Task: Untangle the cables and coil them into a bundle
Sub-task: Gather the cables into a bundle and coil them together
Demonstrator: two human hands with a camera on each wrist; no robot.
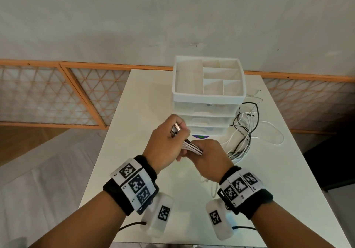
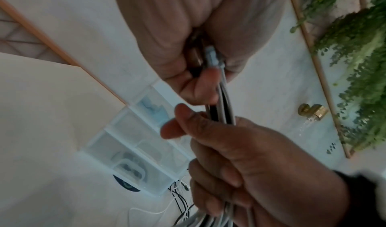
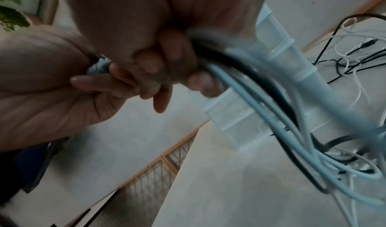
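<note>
Several white and black cables lie tangled on the white table, right of the drawer unit. A gathered run of them is stretched between both hands above the table's middle. My left hand grips the plug ends in its curled fingers. My right hand is closed round the same run just to the right. In the left wrist view the cables pass from the left hand into the right fist. The right wrist view shows the strands trailing down to the table.
A white drawer unit with a divided tray top stands at the table's far middle. A wooden lattice screen runs along the wall behind. A loose white loop of cable reaches toward the table's right edge.
</note>
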